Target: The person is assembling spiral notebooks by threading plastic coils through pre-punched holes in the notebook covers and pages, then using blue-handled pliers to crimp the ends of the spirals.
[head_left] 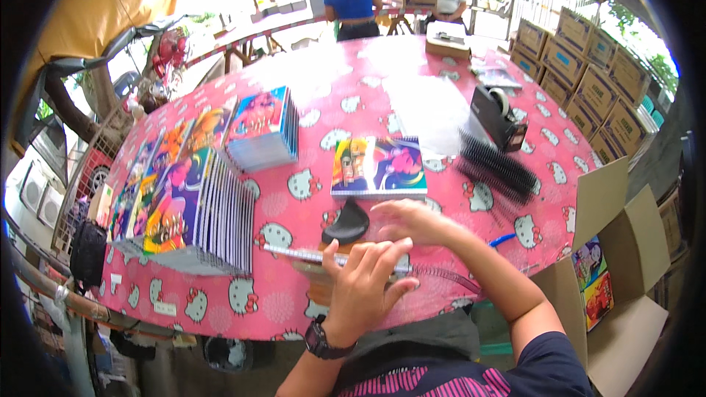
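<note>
My left hand [364, 283], a black watch on its wrist, presses down on a thin notebook [309, 254] seen edge-on at the table's near edge. Its fingers lie spread over the spiral binding [441, 274]. My right hand [412, 220] reaches over the same notebook from the right, fingers bent on its far edge. A black curved tool [347, 224] lies just beyond the notebook. Further out sits a small stack of colourful spiral notebooks [379, 167].
Leaning rows of colourful notebooks [187, 209] fill the left of the pink patterned table [294, 198], with another stack [263, 131] behind. Black binding combs [496, 165] and a tape dispenser [498, 116] lie right. An open carton [614, 272] stands at right. Two people [351, 0] stand beyond the table.
</note>
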A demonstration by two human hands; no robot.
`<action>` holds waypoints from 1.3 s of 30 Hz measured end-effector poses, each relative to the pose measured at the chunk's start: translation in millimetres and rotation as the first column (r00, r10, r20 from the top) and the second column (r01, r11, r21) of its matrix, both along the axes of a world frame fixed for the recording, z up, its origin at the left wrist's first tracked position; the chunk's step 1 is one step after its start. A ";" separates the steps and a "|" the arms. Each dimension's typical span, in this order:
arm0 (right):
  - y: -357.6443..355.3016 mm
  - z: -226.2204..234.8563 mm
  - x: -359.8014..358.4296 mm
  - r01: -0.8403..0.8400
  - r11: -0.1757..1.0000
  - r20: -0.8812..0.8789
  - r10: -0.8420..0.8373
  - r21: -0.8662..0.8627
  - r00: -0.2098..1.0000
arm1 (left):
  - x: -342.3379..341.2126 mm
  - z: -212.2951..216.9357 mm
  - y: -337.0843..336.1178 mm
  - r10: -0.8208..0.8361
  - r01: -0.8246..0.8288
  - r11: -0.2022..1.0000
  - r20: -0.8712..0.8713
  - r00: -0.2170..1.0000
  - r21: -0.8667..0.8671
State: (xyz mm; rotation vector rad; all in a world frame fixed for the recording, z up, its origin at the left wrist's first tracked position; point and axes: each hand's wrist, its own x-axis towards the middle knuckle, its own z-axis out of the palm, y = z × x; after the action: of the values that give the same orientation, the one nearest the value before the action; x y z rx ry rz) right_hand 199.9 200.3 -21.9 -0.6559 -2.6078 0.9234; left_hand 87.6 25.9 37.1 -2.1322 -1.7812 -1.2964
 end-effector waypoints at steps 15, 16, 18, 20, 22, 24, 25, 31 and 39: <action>-15.7 -32.0 -13.1 0.120 0.978 -0.138 -0.097 0.173 0.986 | -11.7 -2.0 -1.9 -0.029 0.029 0.999 -0.032 0.999 -0.014; -18.4 -30.6 1.8 0.169 0.967 -0.147 -0.142 0.190 0.979 | -10.1 -3.3 -0.2 -0.045 0.045 0.999 -0.013 0.999 -0.012; -24.9 -22.4 26.9 0.116 0.945 -0.246 -0.196 -0.306 0.949 | -11.7 -6.1 1.9 -0.073 0.073 0.997 0.015 0.997 -0.009; -28.2 -20.5 47.7 0.048 0.806 -0.279 -0.258 -0.589 0.925 | -13.0 -6.8 3.8 -0.082 0.082 0.996 -0.003 0.997 -0.023; -33.2 -21.3 62.3 0.027 0.719 -0.270 -0.296 -0.695 0.916 | -14.2 -7.6 4.1 -0.082 0.079 0.996 -0.065 0.994 -0.049; -39.1 -16.4 65.0 -0.051 0.731 -0.354 -0.268 -0.680 0.896 | -12.8 -3.5 -0.5 -0.039 0.036 0.997 -0.041 0.998 -0.061; -39.4 -11.2 65.5 -0.135 0.691 -0.428 -0.271 -0.710 0.862 | -13.9 1.2 -2.7 -0.013 0.011 0.998 -0.036 0.999 -0.061; -56.1 54.7 64.9 -0.106 0.942 -0.291 0.010 -0.317 0.957 | -30.3 -8.9 -8.1 0.051 -0.046 0.994 0.043 0.998 -0.099; -33.9 62.8 50.5 0.115 0.993 0.088 -0.113 -0.015 0.990 | -32.5 -9.9 -12.6 0.062 -0.052 0.990 0.069 0.996 -0.134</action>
State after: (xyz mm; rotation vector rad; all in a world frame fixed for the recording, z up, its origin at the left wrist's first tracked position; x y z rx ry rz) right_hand 250.4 166.4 40.9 -0.8595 -2.6080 0.9059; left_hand 55.1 13.4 27.2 -2.1070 -1.9951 -1.2922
